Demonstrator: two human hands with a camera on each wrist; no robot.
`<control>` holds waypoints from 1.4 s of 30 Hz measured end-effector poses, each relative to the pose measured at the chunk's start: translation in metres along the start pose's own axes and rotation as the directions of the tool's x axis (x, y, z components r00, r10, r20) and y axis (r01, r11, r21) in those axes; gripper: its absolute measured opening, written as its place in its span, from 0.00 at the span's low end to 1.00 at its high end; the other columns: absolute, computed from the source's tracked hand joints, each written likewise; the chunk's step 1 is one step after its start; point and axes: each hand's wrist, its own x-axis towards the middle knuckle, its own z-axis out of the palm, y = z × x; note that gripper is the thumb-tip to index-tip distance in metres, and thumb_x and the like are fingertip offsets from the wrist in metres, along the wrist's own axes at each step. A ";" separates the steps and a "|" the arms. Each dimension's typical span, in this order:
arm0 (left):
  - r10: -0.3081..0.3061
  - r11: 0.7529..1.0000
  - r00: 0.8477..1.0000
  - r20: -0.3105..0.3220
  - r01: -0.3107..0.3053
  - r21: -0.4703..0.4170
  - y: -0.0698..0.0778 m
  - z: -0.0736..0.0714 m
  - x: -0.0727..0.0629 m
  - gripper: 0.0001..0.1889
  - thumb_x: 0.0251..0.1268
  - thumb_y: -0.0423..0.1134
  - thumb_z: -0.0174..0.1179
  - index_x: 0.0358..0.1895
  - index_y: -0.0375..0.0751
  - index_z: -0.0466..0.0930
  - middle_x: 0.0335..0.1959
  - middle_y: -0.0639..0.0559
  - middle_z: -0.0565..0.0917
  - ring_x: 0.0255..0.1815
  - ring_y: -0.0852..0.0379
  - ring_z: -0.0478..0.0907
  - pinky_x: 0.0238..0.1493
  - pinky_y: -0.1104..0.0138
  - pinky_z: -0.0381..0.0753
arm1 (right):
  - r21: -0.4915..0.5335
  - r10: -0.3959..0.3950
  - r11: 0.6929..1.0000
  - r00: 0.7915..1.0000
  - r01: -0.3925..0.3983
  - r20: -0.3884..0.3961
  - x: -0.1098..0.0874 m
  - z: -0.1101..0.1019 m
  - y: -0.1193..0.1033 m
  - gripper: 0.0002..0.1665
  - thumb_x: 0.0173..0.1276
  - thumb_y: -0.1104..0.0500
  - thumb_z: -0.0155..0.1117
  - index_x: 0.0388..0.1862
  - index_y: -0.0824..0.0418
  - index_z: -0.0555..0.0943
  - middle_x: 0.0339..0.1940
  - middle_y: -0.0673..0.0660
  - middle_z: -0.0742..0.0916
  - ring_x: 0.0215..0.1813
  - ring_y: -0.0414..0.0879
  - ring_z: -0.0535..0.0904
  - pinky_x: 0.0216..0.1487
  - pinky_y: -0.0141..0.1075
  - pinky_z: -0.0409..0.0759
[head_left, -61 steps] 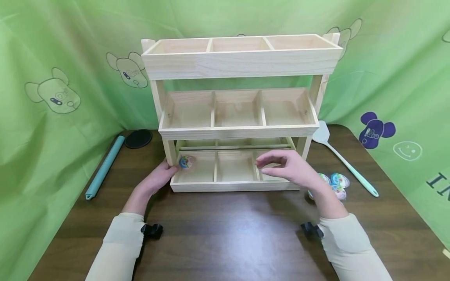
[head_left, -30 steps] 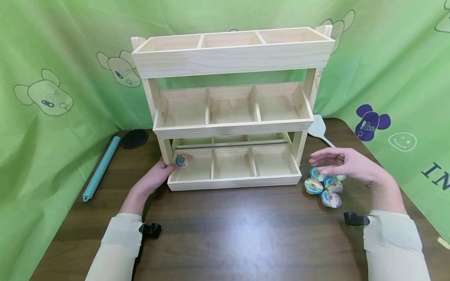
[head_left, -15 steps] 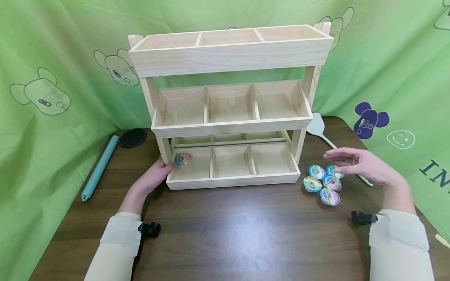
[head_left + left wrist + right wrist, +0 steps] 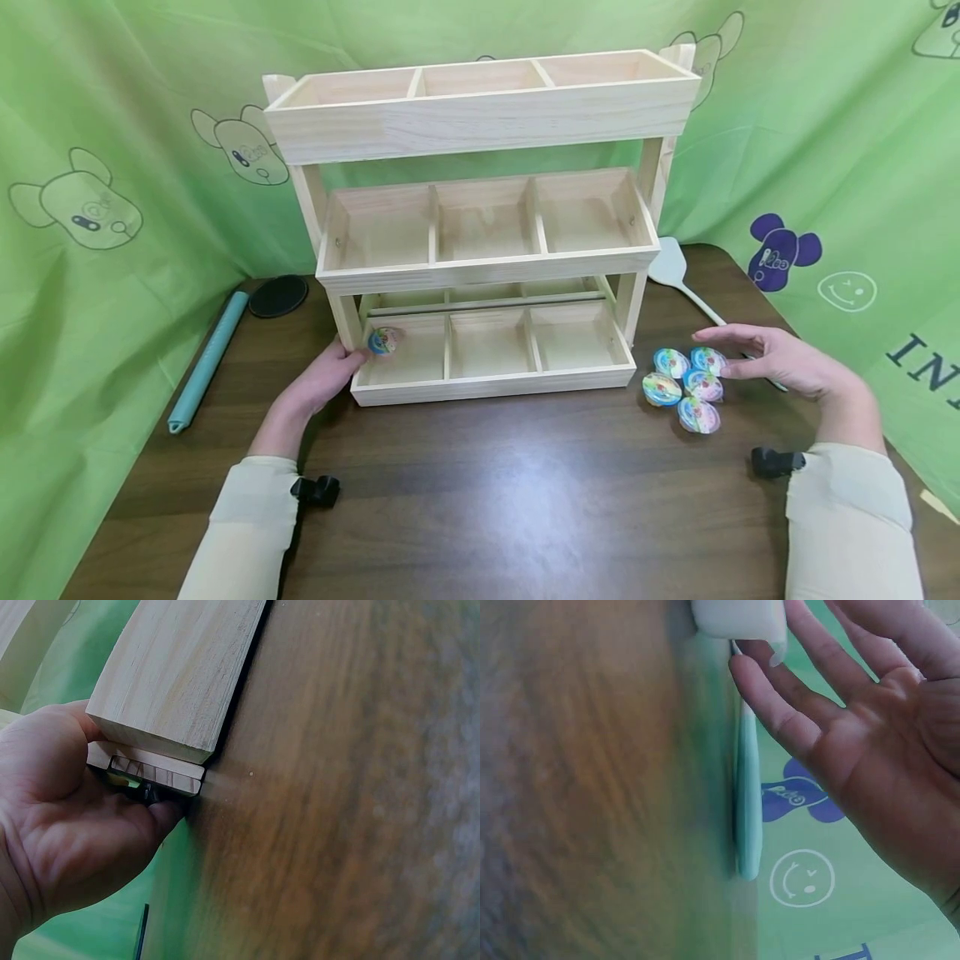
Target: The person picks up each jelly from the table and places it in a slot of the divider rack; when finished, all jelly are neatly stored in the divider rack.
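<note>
A three-tier wooden shelf rack (image 4: 480,267) stands on the brown table. My left hand (image 4: 322,377) grips its lower left corner, thumb in front; the left wrist view shows the hand (image 4: 67,802) around the wooden end. One jelly cup (image 4: 384,340) lies in the bottom tier's left compartment. Right of the rack, several jelly cups with printed foil lids are clustered, including a front one (image 4: 699,415). Over the back right jelly cup (image 4: 707,360) is my right hand (image 4: 787,360), thumb and fingers spread around it. In the right wrist view, fingers (image 4: 780,724) lie close beside a pale cup (image 4: 739,619).
A white spatula (image 4: 667,265) with a pale green handle lies behind the cups, partly hidden by the right hand. At the left are a rolled teal mat (image 4: 208,362) and a black round disc (image 4: 278,296). Green printed cloth (image 4: 112,350) hangs around the table.
My right hand moved from in front of the rack's bottom right compartment out to the jelly cups, then settled lower around the back right one. The left hand kept its hold on the rack.
</note>
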 end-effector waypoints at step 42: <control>0.010 1.000 1.000 0.010 -0.010 -0.008 0.001 -0.003 -0.001 0.36 0.78 0.32 0.43 0.81 0.35 0.35 0.80 0.34 0.47 0.77 0.40 0.49 0.75 0.45 0.50 | -0.232 0.183 0.940 0.943 -0.250 -0.277 0.008 0.003 0.002 0.31 0.65 0.53 0.75 0.65 0.59 0.80 0.52 0.42 0.86 0.49 0.24 0.74 0.46 0.21 0.70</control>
